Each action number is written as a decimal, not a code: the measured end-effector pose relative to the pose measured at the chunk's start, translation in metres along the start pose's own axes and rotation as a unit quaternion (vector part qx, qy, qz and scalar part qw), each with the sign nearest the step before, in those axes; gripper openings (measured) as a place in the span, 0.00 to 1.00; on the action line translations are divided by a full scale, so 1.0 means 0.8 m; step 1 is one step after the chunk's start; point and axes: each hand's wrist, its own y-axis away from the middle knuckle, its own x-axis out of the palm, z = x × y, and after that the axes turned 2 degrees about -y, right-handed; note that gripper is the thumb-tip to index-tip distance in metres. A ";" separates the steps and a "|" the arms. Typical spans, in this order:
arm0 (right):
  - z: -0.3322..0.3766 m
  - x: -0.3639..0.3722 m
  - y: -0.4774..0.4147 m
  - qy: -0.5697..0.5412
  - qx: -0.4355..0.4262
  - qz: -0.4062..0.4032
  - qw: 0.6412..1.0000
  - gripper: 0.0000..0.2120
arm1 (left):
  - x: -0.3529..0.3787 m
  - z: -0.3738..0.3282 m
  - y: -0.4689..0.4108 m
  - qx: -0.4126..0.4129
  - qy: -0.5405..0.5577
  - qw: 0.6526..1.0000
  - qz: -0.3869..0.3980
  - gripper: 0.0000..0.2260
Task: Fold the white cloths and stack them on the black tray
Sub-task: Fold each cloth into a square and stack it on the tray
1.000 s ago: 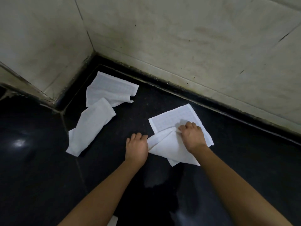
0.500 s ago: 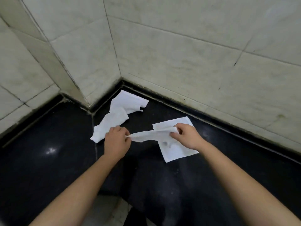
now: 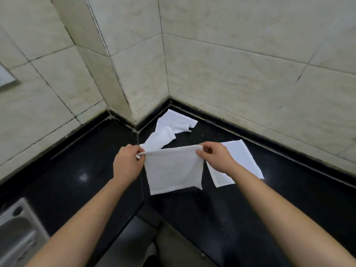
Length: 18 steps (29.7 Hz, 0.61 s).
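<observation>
A white cloth (image 3: 173,170) hangs in the air above the black counter (image 3: 289,189), stretched by its top edge. My left hand (image 3: 127,164) pinches its upper left corner and my right hand (image 3: 215,158) pinches its upper right corner. Another white cloth (image 3: 240,162) lies flat on the counter behind my right hand, partly hidden by it. Two more crumpled white cloths lie in the back corner, one (image 3: 177,122) against the wall and one (image 3: 158,139) in front of it. I see no separate tray.
Tiled walls (image 3: 231,74) close off the counter at the back and left, with a protruding tiled column (image 3: 115,74). A steel sink (image 3: 17,232) sits at the lower left. The counter's front edge (image 3: 146,209) drops to the floor below.
Both hands lifted the cloth off the counter and spread it out until it hangs flat between them. My head has moved back and up, showing more wall and the sink.
</observation>
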 end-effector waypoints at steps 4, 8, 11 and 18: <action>0.023 0.031 -0.021 -0.022 0.011 -0.079 0.997 0.12 | -0.003 0.029 -0.036 0.018 0.029 0.999 0.028 0.03; 0.038 0.040 -0.036 -0.059 0.035 -0.156 0.985 0.08 | -0.008 0.036 -0.062 0.059 0.074 0.995 -0.021 0.01; 0.037 0.058 -0.034 -0.042 0.044 -0.173 0.983 0.06 | 0.005 0.056 -0.058 0.114 0.084 0.989 -0.045 0.04; -0.071 0.110 0.031 0.147 0.070 -0.025 0.986 0.03 | 0.089 0.116 0.047 0.235 0.033 0.962 0.134 0.11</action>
